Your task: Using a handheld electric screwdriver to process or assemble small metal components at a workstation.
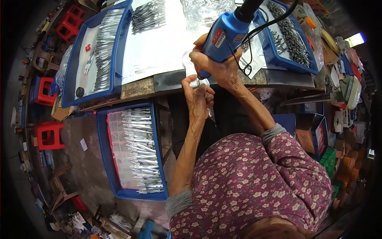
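My right hand [225, 69] is wrapped around a blue electric screwdriver [223, 36], which hangs tip down at the table's front edge. Below its nose, my left hand [197, 101] is closed on a slender shiny metal piece [211, 114], whose end sticks out under the fingers. The driver's tip meets the work at the left fingertips. Fingers hide most of the piece, so its exact kind cannot be told. A white cloth or paper [189, 65] lies on the edge just behind the left hand.
Slim metal pieces fill one blue tray [118, 75] on the table's left and another blue tray [157, 155] lower down. Small dark parts lie in a blue tray [292, 68] at right. A black cable [274, 24] runs off the driver. Red stools [49, 135] stand at left.
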### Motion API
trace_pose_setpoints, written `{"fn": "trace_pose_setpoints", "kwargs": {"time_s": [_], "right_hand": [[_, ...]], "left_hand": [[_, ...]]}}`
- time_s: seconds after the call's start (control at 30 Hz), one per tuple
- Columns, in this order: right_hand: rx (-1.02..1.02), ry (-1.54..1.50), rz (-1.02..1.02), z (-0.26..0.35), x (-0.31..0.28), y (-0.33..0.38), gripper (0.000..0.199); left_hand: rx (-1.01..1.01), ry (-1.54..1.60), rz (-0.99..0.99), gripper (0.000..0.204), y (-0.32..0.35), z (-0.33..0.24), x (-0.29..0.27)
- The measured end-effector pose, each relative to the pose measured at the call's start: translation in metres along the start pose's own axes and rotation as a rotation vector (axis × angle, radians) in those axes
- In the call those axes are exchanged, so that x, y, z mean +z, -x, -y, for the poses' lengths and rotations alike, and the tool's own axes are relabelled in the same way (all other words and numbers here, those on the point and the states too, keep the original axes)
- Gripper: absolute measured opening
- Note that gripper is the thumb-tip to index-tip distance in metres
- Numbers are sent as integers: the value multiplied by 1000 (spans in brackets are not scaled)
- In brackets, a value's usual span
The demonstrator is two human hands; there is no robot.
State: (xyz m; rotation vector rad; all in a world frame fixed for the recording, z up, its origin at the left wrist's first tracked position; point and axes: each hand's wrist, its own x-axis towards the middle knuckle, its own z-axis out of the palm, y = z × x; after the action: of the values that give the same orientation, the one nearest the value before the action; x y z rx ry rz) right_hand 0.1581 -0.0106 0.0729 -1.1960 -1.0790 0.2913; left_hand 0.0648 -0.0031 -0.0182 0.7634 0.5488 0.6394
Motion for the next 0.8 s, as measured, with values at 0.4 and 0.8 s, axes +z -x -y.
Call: {"fn": "trace_pose_setpoints", "kwargs": {"time_s": [0.4, 0.8], "right_hand": [[68, 39, 18, 7, 5, -2, 17], [-186, 269, -25, -18, 16, 3, 15]], "left_hand": [[-6, 16, -17, 32, 0, -1, -1], [-56, 116, 27, 26, -6, 8, -9]]}}
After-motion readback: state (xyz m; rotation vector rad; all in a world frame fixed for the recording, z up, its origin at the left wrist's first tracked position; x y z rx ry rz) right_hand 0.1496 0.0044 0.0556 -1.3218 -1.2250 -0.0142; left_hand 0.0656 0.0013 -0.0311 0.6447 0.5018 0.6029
